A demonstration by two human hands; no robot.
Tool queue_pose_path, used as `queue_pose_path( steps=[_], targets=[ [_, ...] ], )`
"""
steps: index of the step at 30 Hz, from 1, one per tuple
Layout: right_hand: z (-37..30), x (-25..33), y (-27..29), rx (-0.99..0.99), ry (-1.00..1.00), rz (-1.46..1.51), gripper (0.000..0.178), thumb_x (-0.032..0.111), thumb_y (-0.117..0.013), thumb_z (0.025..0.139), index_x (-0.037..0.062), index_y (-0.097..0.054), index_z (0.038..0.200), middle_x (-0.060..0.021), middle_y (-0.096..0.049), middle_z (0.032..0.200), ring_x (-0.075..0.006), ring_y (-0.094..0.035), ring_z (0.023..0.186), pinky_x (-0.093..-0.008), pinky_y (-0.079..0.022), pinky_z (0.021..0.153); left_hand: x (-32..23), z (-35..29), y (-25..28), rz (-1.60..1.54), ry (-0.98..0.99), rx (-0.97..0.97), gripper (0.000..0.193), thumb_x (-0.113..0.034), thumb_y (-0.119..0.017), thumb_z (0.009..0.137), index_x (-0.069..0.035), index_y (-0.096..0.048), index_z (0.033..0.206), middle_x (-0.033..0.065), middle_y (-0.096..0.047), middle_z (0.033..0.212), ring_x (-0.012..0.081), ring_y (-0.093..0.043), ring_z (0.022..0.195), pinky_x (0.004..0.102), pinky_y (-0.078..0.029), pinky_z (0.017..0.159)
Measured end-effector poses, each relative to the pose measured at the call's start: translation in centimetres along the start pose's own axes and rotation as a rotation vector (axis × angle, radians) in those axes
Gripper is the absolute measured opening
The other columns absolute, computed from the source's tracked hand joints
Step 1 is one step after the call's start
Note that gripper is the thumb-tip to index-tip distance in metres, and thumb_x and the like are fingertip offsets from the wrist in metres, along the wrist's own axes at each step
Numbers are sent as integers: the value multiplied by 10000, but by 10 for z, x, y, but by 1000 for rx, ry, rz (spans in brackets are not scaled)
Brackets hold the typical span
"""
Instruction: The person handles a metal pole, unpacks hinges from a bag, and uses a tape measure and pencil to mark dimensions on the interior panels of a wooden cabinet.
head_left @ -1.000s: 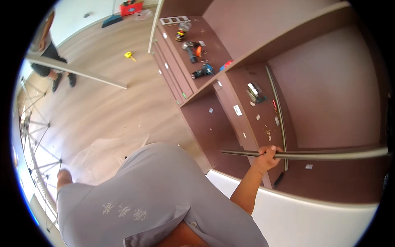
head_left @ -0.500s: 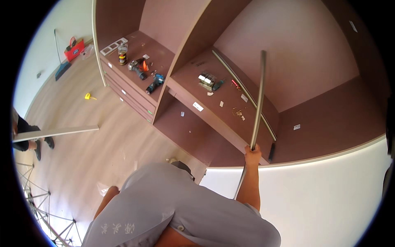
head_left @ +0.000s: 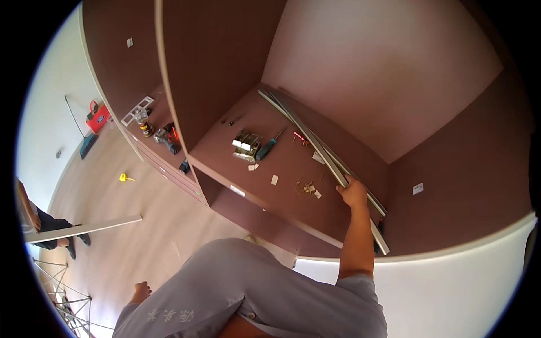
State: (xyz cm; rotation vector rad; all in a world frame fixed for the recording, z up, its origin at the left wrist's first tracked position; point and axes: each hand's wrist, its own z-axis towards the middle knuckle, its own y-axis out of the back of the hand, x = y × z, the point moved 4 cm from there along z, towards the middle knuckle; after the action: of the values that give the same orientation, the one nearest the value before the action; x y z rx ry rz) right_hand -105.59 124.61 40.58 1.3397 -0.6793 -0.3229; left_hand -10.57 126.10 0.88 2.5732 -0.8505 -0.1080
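Observation:
My right hand (head_left: 354, 194) is closed round a long metal rail (head_left: 329, 164), which slants over the brown cabinet shelf (head_left: 282, 203). A second metal rail (head_left: 360, 183) lies behind it on the shelf, partly hidden by the held one. Low on the left, beside my grey shirt, hangs my left hand (head_left: 142, 291), fingers loosely apart and nothing in them. Left of the rails lie a teal-handled screwdriver (head_left: 266, 150), a clear pack of metal parts (head_left: 247, 145), a small red tool (head_left: 300, 136) and loose screws (head_left: 307, 187).
An upright panel (head_left: 169, 90) divides the cabinet; beyond it are a power tool (head_left: 167, 137) and a jar (head_left: 144, 125). On the floor lie a yellow tape measure (head_left: 125, 177) and a red bag (head_left: 98, 116). Far left, another person (head_left: 53, 225) stands by a long pale board (head_left: 90, 228).
My right hand has swung the raised rail down onto the shelf alongside the other rail. My view has moved closer to the shelf, and my left hand has come into sight.

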Motion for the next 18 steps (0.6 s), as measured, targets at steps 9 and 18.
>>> queue_pose_path(
  steps=[9,18],
  targets=[
    [113,-37,-14,81,130,103,573,283,-823,823,53,-666,1324,-229,-645,1320,-373,-679,1124,-426,-536,944,-160,56,155,-958,1,-635,282,-344,-586,913,-118,-754,929,184,-724,992,372,-693,953,430,-556,792],
    [151,-47,-37,250,82,146,538,286,-782,873,89,-641,1354,-222,-650,1315,-382,-646,1181,-446,-515,1002,-181,78,174,-828,-14,-669,201,-302,-637,874,-136,-750,877,117,-748,981,334,-706,959,424,-576,806]
  ],
)
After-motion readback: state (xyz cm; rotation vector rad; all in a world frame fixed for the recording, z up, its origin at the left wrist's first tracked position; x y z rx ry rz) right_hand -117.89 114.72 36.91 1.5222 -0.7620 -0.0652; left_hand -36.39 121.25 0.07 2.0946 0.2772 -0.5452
